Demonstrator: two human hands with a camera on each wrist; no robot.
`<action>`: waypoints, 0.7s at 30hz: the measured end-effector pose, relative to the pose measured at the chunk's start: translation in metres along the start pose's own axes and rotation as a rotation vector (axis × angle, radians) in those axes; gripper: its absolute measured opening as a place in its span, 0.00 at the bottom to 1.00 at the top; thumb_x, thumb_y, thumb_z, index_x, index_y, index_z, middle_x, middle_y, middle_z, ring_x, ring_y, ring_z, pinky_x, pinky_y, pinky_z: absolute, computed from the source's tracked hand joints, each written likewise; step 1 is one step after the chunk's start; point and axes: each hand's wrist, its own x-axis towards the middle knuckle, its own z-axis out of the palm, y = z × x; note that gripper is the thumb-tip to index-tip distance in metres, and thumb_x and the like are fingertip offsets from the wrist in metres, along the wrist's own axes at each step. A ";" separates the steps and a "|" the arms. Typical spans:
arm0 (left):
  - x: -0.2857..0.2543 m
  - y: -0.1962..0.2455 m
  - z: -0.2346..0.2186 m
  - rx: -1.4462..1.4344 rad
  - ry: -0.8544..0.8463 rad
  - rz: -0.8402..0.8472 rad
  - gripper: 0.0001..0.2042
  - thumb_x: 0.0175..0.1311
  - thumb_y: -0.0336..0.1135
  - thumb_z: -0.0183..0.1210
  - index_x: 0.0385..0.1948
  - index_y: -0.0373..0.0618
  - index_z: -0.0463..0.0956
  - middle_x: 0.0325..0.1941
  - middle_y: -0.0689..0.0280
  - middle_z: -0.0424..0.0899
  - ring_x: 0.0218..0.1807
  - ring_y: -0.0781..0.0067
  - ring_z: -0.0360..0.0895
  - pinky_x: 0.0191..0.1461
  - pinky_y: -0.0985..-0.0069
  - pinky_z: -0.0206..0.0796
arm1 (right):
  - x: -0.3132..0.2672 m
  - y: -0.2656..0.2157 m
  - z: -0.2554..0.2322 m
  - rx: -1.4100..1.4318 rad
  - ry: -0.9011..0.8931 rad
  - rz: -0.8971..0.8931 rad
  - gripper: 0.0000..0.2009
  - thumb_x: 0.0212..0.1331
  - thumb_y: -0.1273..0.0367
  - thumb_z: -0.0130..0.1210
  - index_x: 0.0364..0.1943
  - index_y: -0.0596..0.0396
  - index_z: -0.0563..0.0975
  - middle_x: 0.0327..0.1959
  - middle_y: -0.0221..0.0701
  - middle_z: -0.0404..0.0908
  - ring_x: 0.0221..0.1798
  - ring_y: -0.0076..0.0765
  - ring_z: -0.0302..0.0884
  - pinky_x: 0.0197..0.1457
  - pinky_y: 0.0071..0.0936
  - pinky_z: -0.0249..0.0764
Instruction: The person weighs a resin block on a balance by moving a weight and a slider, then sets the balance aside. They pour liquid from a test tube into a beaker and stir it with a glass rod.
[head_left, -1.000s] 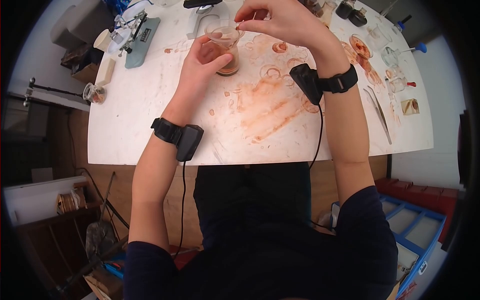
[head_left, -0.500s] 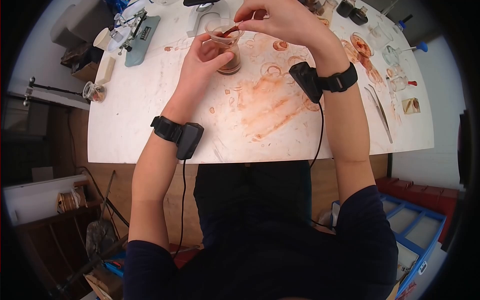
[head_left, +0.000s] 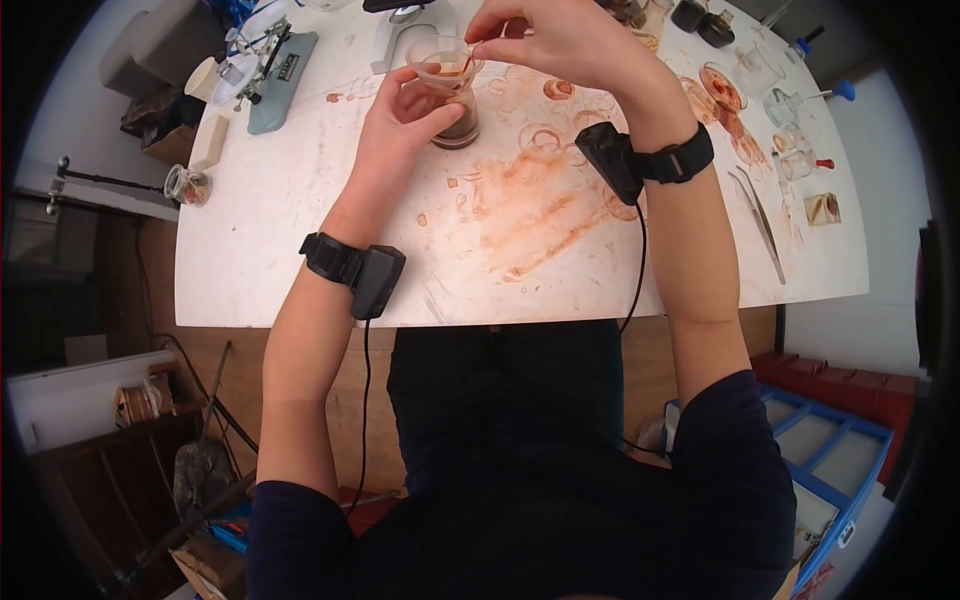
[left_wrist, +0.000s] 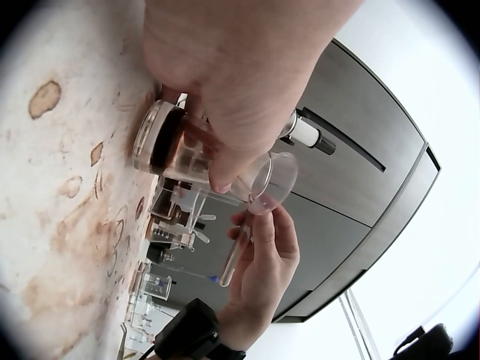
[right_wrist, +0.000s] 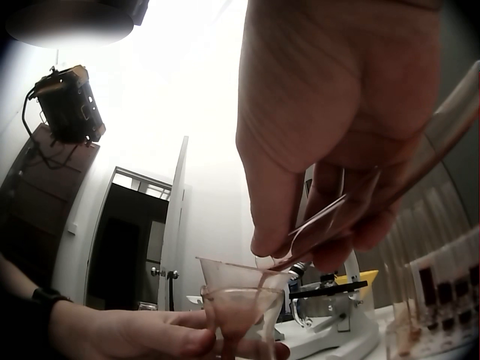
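My left hand (head_left: 395, 125) grips a clear glass flask (left_wrist: 150, 154) on the stained table, thumb and fingers around its side. Dark liquid lies at the flask's bottom. A clear funnel (left_wrist: 282, 180) sits in the flask's flared mouth. Above it, my right hand (head_left: 555, 45) pinches a test tube (left_wrist: 234, 262) between thumb and fingers. The tube is tilted, its mouth at the funnel's rim. Red-brown liquid runs from it down the funnel's inside wall, seen in the right wrist view. The hand covers part of the tube.
A balance scale (head_left: 285, 80) stands at the left, near a small glass jar (head_left: 188, 186). On the right lie tweezers (head_left: 762, 230), a stained petri dish (head_left: 722, 90) and several glass vessels. Dark bottles (head_left: 715, 35) stand behind. A microscope (right_wrist: 334, 311) is beyond the funnel.
Red-brown liquid has appeared in the funnel and runs down from the test tube's mouth. The liquid in the flask looks darker. Both hands have barely moved.
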 end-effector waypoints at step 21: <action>-0.003 0.006 0.004 0.044 -0.015 0.013 0.25 0.63 0.21 0.64 0.61 0.42 0.68 0.64 0.59 0.77 0.65 0.69 0.74 0.69 0.72 0.66 | 0.001 0.003 0.003 0.004 -0.013 -0.042 0.11 0.56 0.68 0.65 0.38 0.61 0.85 0.37 0.45 0.86 0.42 0.51 0.85 0.46 0.39 0.80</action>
